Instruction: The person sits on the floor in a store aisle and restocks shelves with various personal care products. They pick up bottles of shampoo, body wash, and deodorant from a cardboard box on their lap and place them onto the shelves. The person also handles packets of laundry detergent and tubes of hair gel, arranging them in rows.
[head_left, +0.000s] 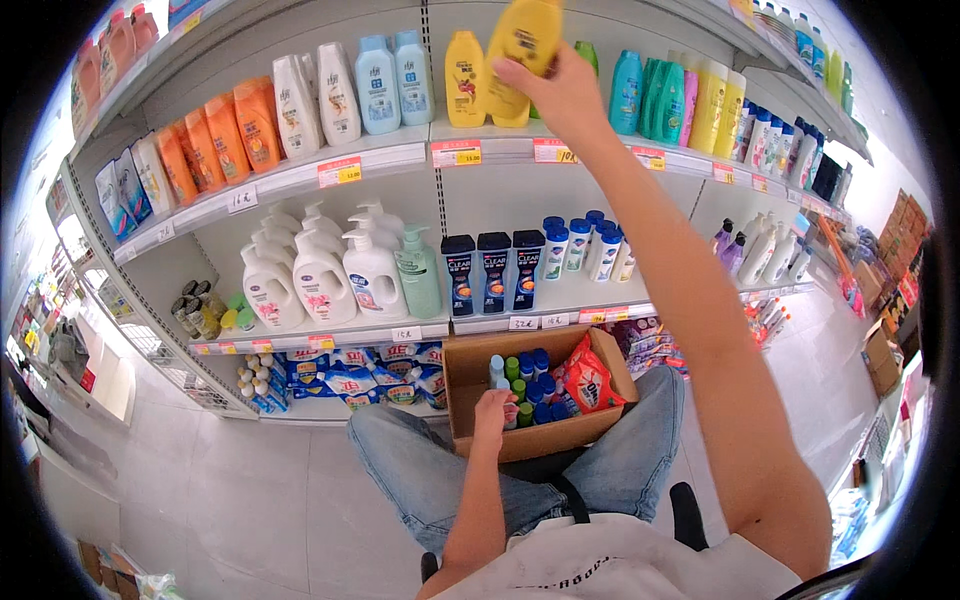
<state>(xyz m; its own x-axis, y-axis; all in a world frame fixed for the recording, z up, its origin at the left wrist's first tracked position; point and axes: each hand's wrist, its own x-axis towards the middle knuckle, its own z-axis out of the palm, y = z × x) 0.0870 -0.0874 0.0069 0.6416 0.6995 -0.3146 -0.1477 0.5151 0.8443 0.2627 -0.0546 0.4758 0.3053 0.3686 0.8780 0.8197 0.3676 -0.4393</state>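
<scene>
My right hand (560, 88) is raised to the upper shelf, its fingers closed round a yellow shampoo bottle (526, 38) that leans to the right. More yellow shows below the fingers at shelf level; whether it is a second bottle I cannot tell. Another yellow bottle (465, 82) stands upright just left of it. Low down, my left hand (491, 418) is inside the left part of an open cardboard box (540, 444), closed on a light blue bottle (498, 370). Beside it in the box stand several green-capped bottles (525, 366), blue-capped bottles (545, 385) and a red-orange bag (588, 378).
Light blue bottles (378, 85) and orange bottles (256, 122) line the upper shelf's left; teal bottles (663, 105) stand right. White pump bottles (372, 270) and dark boxed bottles (493, 272) fill the middle shelf. Blue packs (352, 378) lie lowest. My knees flank the box.
</scene>
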